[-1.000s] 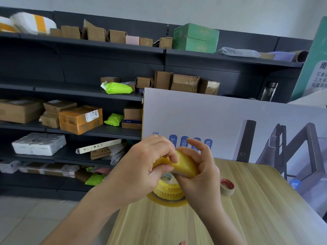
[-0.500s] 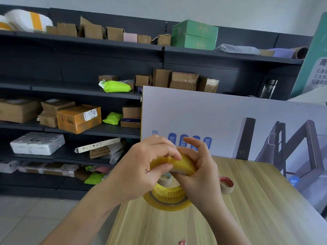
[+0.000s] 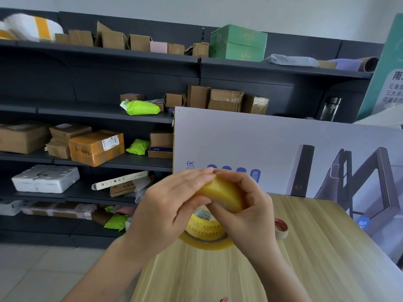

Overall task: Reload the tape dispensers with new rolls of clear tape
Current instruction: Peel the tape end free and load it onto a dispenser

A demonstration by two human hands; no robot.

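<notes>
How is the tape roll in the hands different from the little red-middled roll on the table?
The held tape roll looks bigger and yellowish; the little roll is pale with a red middle. The held tape roll is up in the air, gripped by the left hand and right hand; the little roll sits on the table, untouched. Both are round rolls.

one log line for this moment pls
left hand: grips tape roll | right hand: grips tape roll | second roll: on table below hands | small roll: on table
</notes>
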